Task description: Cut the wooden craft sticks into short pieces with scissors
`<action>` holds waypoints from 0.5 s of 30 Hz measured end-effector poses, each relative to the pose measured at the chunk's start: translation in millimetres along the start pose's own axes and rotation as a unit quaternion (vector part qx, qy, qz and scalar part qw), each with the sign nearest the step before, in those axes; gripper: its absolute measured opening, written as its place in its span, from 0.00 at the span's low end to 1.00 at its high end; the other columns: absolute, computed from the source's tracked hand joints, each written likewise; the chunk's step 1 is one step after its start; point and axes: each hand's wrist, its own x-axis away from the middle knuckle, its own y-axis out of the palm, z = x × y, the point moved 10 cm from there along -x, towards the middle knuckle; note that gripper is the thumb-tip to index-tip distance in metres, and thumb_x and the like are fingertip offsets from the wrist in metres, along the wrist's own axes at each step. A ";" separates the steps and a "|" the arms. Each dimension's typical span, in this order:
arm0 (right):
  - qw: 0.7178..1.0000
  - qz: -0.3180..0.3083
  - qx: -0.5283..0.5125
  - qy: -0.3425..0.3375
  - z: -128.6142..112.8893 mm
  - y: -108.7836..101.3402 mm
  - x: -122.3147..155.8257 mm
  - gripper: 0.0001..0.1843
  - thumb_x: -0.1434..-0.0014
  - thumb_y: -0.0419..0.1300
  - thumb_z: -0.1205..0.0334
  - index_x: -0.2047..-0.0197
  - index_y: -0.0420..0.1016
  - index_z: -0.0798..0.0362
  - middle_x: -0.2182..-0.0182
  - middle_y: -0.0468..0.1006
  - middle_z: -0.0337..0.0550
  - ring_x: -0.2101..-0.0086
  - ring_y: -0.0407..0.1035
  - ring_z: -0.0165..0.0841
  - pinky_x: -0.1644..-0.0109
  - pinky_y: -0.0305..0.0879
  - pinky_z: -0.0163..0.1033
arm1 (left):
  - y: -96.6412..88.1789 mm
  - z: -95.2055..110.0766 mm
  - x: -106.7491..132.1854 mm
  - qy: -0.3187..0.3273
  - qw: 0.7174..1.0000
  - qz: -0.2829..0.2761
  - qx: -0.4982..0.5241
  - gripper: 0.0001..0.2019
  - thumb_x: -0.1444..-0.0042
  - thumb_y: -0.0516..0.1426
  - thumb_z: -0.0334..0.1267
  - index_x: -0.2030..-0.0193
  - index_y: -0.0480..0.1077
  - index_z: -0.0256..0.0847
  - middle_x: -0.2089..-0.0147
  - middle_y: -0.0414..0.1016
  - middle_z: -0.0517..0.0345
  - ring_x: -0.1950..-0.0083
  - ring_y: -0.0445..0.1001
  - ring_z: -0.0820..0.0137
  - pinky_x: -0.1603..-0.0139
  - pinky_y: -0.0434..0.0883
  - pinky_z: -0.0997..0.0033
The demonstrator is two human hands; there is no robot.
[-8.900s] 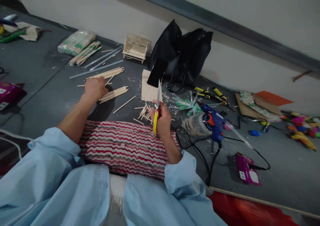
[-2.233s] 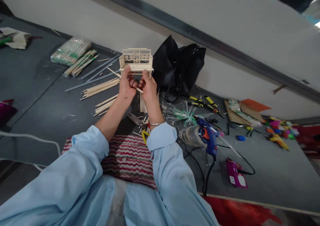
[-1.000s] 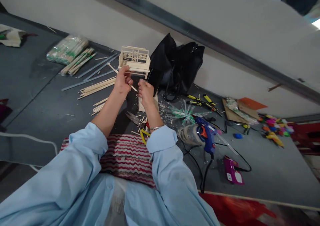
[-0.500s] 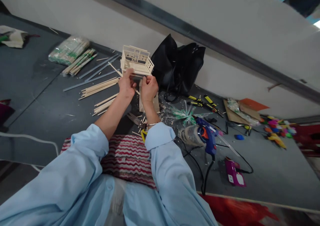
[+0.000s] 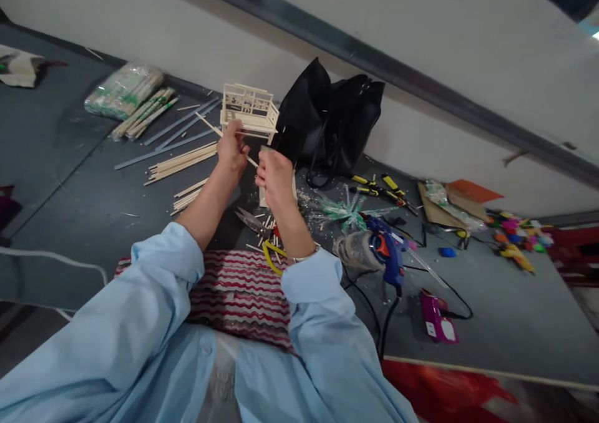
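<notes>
My left hand (image 5: 233, 151) is closed on the lower front edge of a small pale wooden model bench (image 5: 248, 106), held up above the floor. A thin wooden stick (image 5: 206, 123) runs slantwise under that hand, from upper left down to the right. My right hand (image 5: 274, 175) is just right of it, below the model, its fingers pinched together at the stick's near end. Both sleeves are light blue. Open yellow-handled scissors (image 5: 259, 236) lie on the floor below my hands.
Loose stick bundles (image 5: 180, 158) and wrapped stick packets (image 5: 124, 89) lie left. A black bag (image 5: 330, 120) stands against the wall. A blue glue gun (image 5: 390, 256), tape roll (image 5: 356, 248), pliers (image 5: 379, 186) and cables lie right. A red-white striped cloth (image 5: 234, 286) covers my lap.
My right hand has come off the model's lower edge and dropped to the stick's end. The model has shifted slightly left and up in my left hand.
</notes>
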 end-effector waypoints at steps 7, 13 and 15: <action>0.981 -0.136 -0.084 0.106 -13.2 6.2 93.4 0.10 0.50 0.59 0.61 0.72 0.59 0.50 0.80 0.51 0.25 0.82 0.47 0.19 0.82 0.42 0.25 | -1.1 -14.3 -48.8 -0.044 0.997 0.063 -0.017 0.09 0.43 0.57 0.30 0.73 0.62 0.41 0.79 0.62 0.64 0.79 0.59 0.78 0.79 0.51 0.76; 0.957 -0.191 -0.072 0.208 21.1 -9.5 145.5 0.07 0.49 0.57 0.60 0.70 0.61 0.50 0.84 0.54 0.25 0.83 0.44 0.19 0.82 0.43 0.24 | -2.7 -14.4 -81.6 -0.060 0.995 0.058 -0.060 0.07 0.43 0.56 0.32 0.69 0.62 0.42 0.76 0.59 0.63 0.77 0.60 0.76 0.77 0.51 0.75; 0.956 -0.183 -0.062 0.222 31.6 -15.8 149.5 0.07 0.49 0.57 0.60 0.70 0.61 0.50 0.84 0.55 0.25 0.82 0.45 0.20 0.82 0.43 0.24 | -0.1 -13.4 -87.8 -0.067 0.996 0.024 -0.061 0.05 0.41 0.55 0.32 0.67 0.61 0.41 0.75 0.59 0.63 0.77 0.62 0.77 0.77 0.50 0.76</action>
